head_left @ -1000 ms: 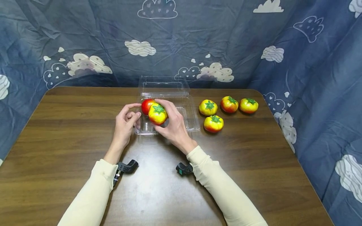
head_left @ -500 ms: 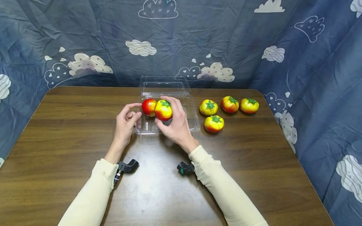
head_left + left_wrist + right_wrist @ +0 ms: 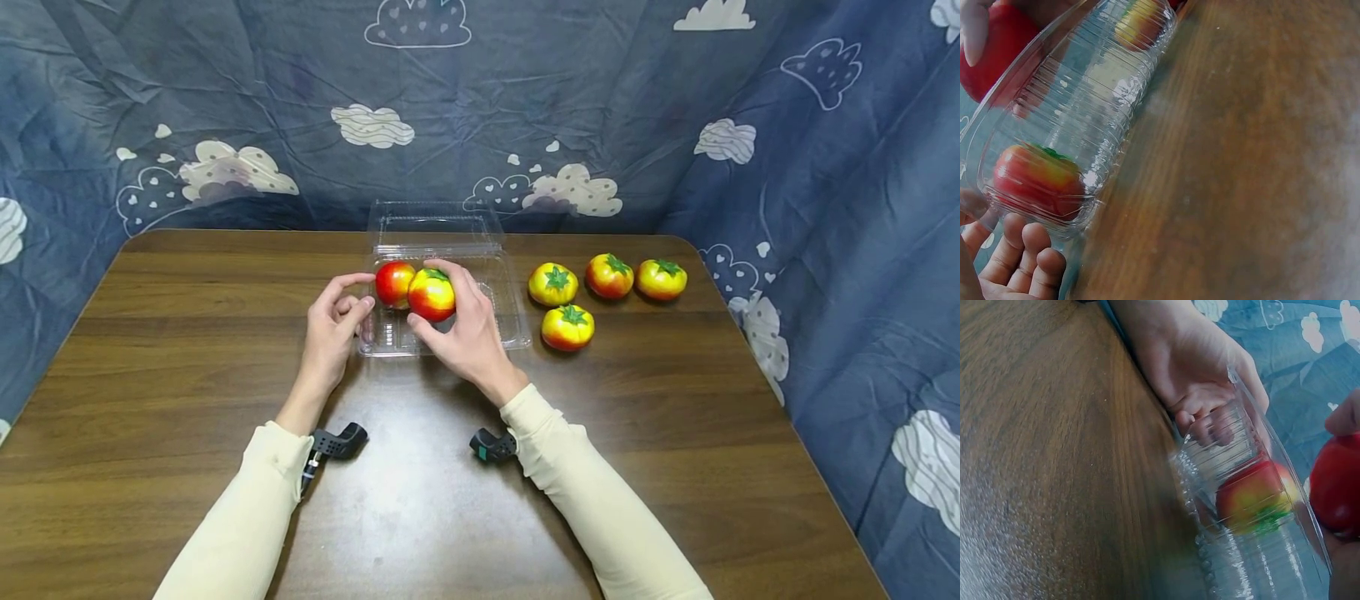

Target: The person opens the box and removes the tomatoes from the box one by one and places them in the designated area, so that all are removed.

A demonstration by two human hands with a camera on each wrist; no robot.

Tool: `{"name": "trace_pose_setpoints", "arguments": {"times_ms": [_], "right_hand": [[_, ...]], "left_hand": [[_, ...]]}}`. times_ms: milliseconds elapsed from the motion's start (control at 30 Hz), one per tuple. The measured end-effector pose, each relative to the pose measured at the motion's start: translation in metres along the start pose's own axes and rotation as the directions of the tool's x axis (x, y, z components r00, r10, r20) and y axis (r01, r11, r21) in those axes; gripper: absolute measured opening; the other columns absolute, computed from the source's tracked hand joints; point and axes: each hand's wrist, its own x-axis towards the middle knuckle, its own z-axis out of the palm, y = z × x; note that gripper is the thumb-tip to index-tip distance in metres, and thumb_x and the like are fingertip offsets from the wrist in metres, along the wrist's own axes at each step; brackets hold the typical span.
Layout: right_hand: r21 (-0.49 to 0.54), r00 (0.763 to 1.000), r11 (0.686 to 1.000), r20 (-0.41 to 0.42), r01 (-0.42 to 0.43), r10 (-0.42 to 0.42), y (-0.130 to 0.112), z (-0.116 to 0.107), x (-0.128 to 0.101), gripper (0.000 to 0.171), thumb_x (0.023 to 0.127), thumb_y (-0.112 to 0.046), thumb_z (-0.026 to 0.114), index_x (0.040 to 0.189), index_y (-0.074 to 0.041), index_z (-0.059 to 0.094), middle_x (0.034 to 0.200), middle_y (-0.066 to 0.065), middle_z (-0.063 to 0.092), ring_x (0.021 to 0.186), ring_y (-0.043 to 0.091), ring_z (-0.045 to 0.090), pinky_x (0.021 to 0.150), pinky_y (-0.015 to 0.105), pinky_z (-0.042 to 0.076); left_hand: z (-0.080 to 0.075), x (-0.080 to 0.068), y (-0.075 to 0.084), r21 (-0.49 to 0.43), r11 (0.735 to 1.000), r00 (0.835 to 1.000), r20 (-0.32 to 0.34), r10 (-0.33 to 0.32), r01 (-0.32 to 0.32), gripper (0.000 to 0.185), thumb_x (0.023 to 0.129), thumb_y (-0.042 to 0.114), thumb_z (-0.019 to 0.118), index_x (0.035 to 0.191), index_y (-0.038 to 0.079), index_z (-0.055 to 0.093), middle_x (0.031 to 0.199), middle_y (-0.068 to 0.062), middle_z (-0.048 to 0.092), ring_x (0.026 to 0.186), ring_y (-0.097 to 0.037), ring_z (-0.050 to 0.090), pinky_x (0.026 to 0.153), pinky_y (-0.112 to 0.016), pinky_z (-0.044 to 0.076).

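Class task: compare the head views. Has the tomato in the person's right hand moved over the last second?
Yes. The held tomato has gone up and to the right, deeper over the clear plastic container, and now sits beside the red tomato already inside.

The clear clamshell tray [image 3: 504,310] has bare room in its right half and near its front edge; its left rear corner is taken by a red tomato [image 3: 393,283]. The raised lid [image 3: 435,223] walls off the back. Four tomatoes [image 3: 570,327] crowd the table [image 3: 675,433] just right of the tray, while the left hand [image 3: 330,329] blocks the tray's left wall.
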Motion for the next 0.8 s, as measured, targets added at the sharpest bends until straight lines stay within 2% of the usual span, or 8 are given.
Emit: {"name": "trace_pose_setpoints", "arguments": {"times_ms": [233,467,800], "right_hand": [[0.024,0.998,0.998,-0.016,0.057,-0.057,0.0013,-0.0005,-0.0007,0.057,0.071,-0.015,0.070,0.127,-0.017,0.059,0.130,0.002,0.050,0.117,0.013,0.050,0.097,0.032,0.046],[0.012,0.999,0.999,-0.023,0.045,-0.045,0.0000,0.0000,0.0018,0.053,0.081,-0.033,0.071,0.130,-0.018,0.057,0.131,0.001,0.050,0.121,0.012,0.048,0.099,0.031,0.046],[0.013,0.999,1.000,-0.026,-0.026,0.027,-0.0025,-0.0013,0.0013,0.075,0.082,-0.035,0.076,0.144,-0.010,0.042,0.134,0.007,0.055,0.112,0.019,0.057,0.097,0.035,0.049]], "left_hand": [[-0.0010,-0.0014,-0.0008,0.012,1.000,1.000,-0.001,-0.010,0.010,0.034,0.095,0.003,0.063,0.127,-0.004,0.057,0.063,-0.019,0.046,0.048,-0.024,0.045,0.042,-0.021,0.042],[-0.0004,0.0007,0.0017,0.012,1.000,1.000,-0.001,-0.004,0.004,0.034,0.095,0.003,0.063,0.127,-0.004,0.058,0.063,-0.019,0.046,0.047,-0.023,0.046,0.043,-0.021,0.044],[-0.0003,-0.0001,0.0007,0.008,1.000,1.000,-0.003,-0.010,0.010,0.034,0.094,0.004,0.064,0.127,-0.003,0.058,0.062,-0.019,0.046,0.047,-0.022,0.046,0.042,-0.021,0.043]]}}
